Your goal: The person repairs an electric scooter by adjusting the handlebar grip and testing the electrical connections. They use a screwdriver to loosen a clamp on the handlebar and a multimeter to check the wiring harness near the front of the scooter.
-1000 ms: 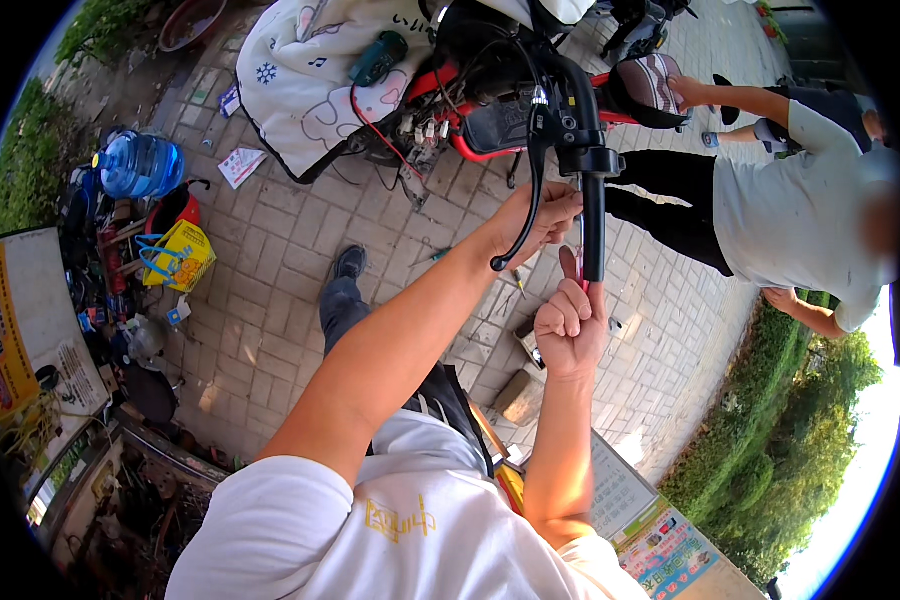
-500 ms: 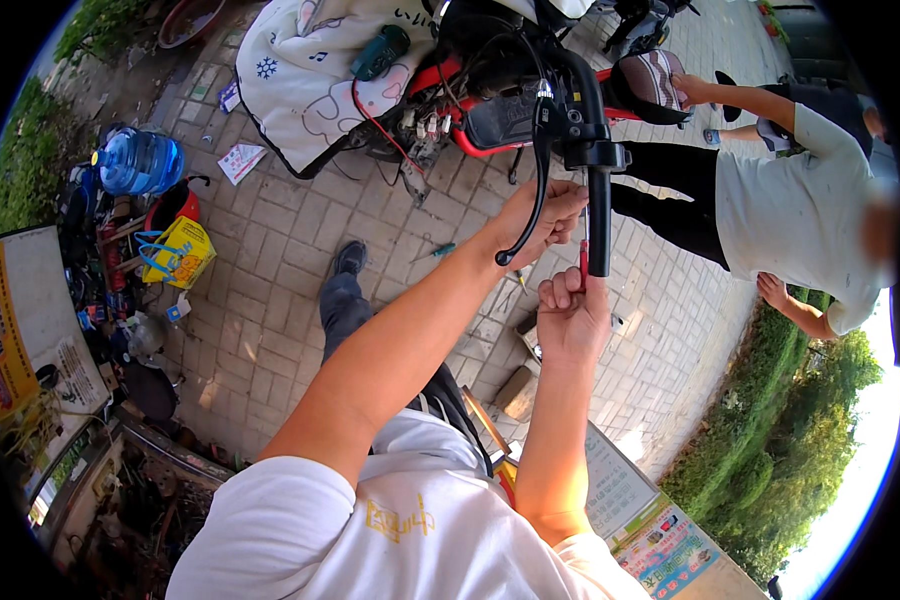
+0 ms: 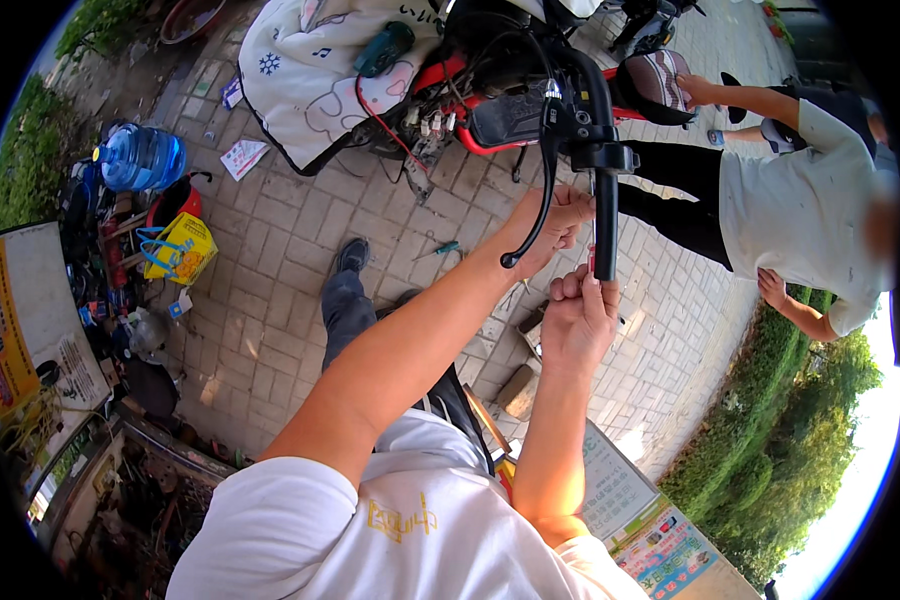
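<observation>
A scooter's black handlebar grip (image 3: 606,228) points down toward me, with a black brake lever (image 3: 538,190) curving beside it. My left hand (image 3: 550,225) reaches up behind the lever and touches the bar near the grip. My right hand (image 3: 580,320) is just below the grip's end, fingers pinched on a small red part (image 3: 592,260) at the grip's tip. The scooter's red frame and loose wires (image 3: 420,110) show above, partly covered by a white patterned cloth (image 3: 310,60).
Another person in a grey shirt (image 3: 800,200) stands at the right, one hand on the scooter seat (image 3: 655,85). A screwdriver (image 3: 440,250) lies on the brick paving. A blue water jug (image 3: 140,158), a yellow bag (image 3: 180,250) and clutter sit at left. Hedge at right.
My right hand has closed from spread fingers into a pinch and risen to the grip's lower end. My left hand stays by the brake lever.
</observation>
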Demonstrator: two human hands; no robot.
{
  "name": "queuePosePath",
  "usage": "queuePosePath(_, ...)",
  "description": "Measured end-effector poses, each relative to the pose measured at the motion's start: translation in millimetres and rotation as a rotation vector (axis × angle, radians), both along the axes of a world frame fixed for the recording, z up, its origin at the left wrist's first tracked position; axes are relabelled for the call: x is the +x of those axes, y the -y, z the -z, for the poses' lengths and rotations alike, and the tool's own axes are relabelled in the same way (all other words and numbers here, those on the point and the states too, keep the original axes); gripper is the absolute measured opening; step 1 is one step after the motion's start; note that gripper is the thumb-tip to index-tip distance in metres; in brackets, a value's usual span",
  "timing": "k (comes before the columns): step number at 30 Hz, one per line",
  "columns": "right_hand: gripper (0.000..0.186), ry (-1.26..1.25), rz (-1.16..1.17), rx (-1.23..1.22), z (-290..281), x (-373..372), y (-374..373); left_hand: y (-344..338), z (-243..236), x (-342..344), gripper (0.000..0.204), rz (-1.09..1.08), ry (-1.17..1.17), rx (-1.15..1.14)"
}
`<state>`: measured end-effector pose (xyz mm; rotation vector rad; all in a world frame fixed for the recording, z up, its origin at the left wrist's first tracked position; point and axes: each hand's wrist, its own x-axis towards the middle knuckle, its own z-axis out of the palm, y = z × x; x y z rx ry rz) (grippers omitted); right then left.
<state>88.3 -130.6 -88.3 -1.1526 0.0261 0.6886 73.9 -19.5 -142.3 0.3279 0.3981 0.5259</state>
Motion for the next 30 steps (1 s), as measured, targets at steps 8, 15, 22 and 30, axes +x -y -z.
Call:
queuePosePath(8, 0.022, -0.005, -0.055, 0.028, 2.5, 4.0, 7.8, -3.7, -4.3, -4.5, 0.020, 0.030, 0.016, 0.035)
queuePosePath(15, 0.013, -0.312, -0.247, 0.290, 7.9, 17.6, 23.5, -4.7, -1.1, -4.9, 0.019, 0.042, 0.107, 0.022)
queuePosePath(22, 0.015, -0.202, -0.018, 0.074, -11.0, -5.3, -0.8, -5.4, -1.7, -4.9, 0.016, 0.025, -0.023, 0.112)
queuePosePath(30, 0.018, -0.133, 0.052, 0.019, -7.4, -2.9, -6.1, -3.6, -0.3, -3.6, 0.013, 0.074, 0.107, -0.046)
